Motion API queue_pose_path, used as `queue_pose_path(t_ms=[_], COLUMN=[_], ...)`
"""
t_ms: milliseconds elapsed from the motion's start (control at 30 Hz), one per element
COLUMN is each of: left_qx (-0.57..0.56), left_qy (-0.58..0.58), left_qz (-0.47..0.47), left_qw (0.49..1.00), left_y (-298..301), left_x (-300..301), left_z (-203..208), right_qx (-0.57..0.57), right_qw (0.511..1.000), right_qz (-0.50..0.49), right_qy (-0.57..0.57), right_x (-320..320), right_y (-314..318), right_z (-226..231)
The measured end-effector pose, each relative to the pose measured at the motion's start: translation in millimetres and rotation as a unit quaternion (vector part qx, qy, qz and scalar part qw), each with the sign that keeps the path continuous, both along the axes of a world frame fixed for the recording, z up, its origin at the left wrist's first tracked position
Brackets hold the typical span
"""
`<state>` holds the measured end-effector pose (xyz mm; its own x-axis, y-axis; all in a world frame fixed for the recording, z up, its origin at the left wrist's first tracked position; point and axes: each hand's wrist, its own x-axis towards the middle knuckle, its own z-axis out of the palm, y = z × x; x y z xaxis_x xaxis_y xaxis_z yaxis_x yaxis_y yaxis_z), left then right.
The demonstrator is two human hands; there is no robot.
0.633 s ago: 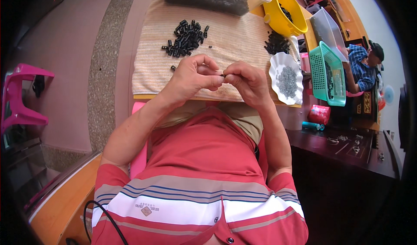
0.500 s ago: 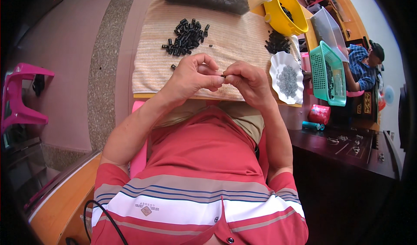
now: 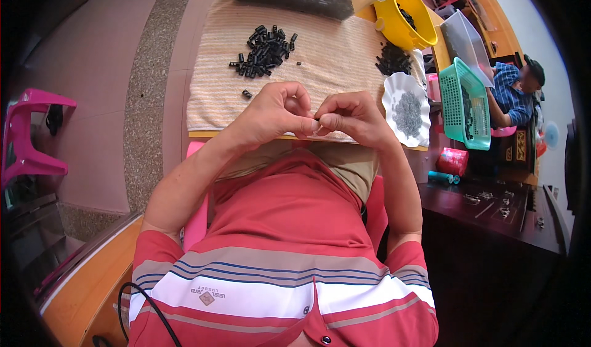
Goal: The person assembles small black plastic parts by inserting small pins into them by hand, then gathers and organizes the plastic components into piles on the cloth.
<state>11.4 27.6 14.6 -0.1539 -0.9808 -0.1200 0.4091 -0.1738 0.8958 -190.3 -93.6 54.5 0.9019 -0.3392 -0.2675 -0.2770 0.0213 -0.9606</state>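
Above the near edge of the striped towel (image 3: pixel 345 51), my two hands meet at their fingertips. My left hand (image 3: pixel 278 114) is closed, its thumb and forefinger pinching a small black piece (image 3: pixel 317 119) that is mostly hidden. From the other side, the thumb and forefinger of my right hand (image 3: pixel 356 118) close on the same spot. Beyond my left hand lies a heap of short black cylinders (image 3: pixel 266 53), with one loose black cylinder (image 3: pixel 247 93) nearer. A white scalloped dish (image 3: pixel 420 98) of small clear-grey pieces stands right of my right hand.
Small black parts (image 3: pixel 394 59) lie at the towel's right. Behind are a clear bin (image 3: pixel 354 2) and a yellow tub (image 3: pixel 389 30). A green basket (image 3: pixel 458 101) stands right, near a person in a blue shirt (image 3: pixel 512 95). A pink stool (image 3: pixel 31 138) is at left.
My right hand has dropped slightly toward me, its fingertips still against my left hand's. My left hand has shifted a little, and the loose black cylinder beside it shows more fully.
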Motion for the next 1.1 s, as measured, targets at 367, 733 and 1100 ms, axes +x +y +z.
queue_pose_path(t_ms=[367,733,1100], left_qx=[-0.023,-0.051,-0.126], left_qy=[-0.004,-0.098,-0.340], left_qz=[0.027,0.087,0.211], left_qw=[0.999,0.990,0.908], left_y=[1,2,6], left_x=[-3,-12,-24], left_z=[1,-2,2], right_qx=[-0.279,-0.418,-0.493], right_qw=[0.959,0.906,0.868], right_qz=[-0.020,-0.030,-0.055], right_qy=[-0.057,-0.065,0.005], right_x=[-3,1,10], right_y=[17,22,32], right_z=[1,-2,-4])
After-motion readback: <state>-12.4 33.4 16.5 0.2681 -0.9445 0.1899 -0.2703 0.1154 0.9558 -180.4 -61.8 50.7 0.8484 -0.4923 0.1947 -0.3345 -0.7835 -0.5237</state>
